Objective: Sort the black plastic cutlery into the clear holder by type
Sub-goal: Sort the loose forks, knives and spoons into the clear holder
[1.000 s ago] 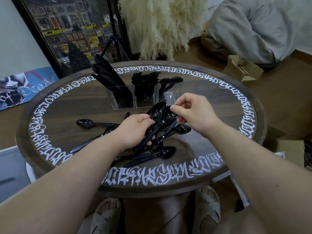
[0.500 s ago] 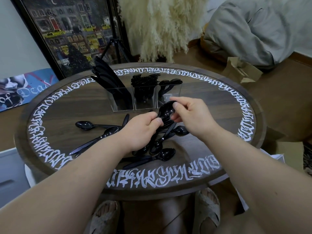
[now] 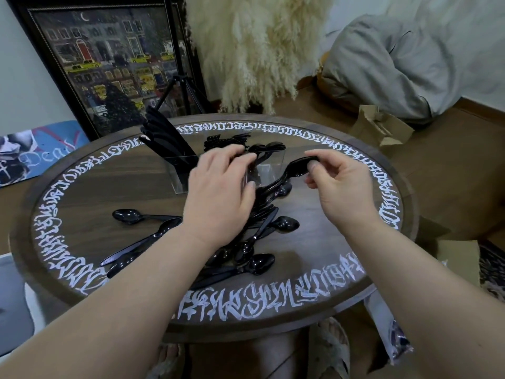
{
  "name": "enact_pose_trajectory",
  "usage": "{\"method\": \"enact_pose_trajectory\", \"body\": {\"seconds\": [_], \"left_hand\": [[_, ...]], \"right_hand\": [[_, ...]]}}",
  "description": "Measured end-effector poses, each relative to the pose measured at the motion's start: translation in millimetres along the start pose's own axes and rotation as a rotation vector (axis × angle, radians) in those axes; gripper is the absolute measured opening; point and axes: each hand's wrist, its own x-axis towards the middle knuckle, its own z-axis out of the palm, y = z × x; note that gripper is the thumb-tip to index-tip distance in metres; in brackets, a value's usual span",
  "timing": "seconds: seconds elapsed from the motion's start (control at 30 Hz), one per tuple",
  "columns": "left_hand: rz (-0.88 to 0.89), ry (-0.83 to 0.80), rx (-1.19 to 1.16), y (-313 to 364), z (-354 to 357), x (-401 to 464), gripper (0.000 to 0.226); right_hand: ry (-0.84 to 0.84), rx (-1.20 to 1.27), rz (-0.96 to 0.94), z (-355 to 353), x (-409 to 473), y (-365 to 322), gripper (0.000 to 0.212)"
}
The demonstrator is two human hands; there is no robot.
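Right hand (image 3: 338, 187): thumb and forefinger pinch the bowl of a black plastic spoon (image 3: 293, 169), raised just right of the clear three-compartment acrylic holder (image 3: 180, 176). Left hand (image 3: 218, 198): fingers curled round a bundle of black spoon handles (image 3: 266, 191), motion-blurred, hiding the holder's middle compartment. Loose black plastic spoons (image 3: 128, 216) lie on the round dark wooden table with white lettering (image 3: 314, 294), several partly hidden under the left forearm.

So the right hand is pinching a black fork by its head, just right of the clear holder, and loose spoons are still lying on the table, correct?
Not quite: the head view shows the right hand pinching a black spoon by its bowl, not a fork. The rest holds: it is just right of the clear holder, and loose spoons still lie on the table.
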Motion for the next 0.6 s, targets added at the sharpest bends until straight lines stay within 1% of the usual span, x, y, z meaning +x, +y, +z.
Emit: {"method": "enact_pose_trajectory", "body": {"seconds": [0.03,0.1,0.2,0.27,0.33,0.43,0.6], "left_hand": [[-0.018,0.020,0.028,-2.3,-0.1,1.9,0.047],[-0.072,0.010,0.072,-5.5,0.2,5.2,0.050],[-0.139,-0.046,0.119,-8.6,3.8,10.4,0.056],[-0.169,-0.089,0.124,-9.5,5.9,13.8,0.057],[-0.193,-0.118,0.113,-9.8,7.7,15.6,0.057],[-0.208,-0.120,0.093,-9.1,10.1,16.7,0.058],[-0.207,-0.114,0.083,-6.9,13.5,17.0,0.059]], "right_hand": [[0.042,-0.017,-0.044,-6.0,2.3,-3.1,0.023],[0.149,-0.032,-0.159,-18.2,10.5,-12.9,0.023],[0.326,-0.107,-0.359,-32.8,31.3,-27.5,0.021],[0.384,-0.180,-0.470,-34.8,47.0,-33.8,0.023],[0.384,-0.277,-0.587,-28.9,60.1,-36.1,0.023],[0.328,-0.422,-0.727,-8.3,74.1,-33.1,0.023],[0.196,-0.531,-0.789,28.6,78.4,-8.5,0.027]]}}
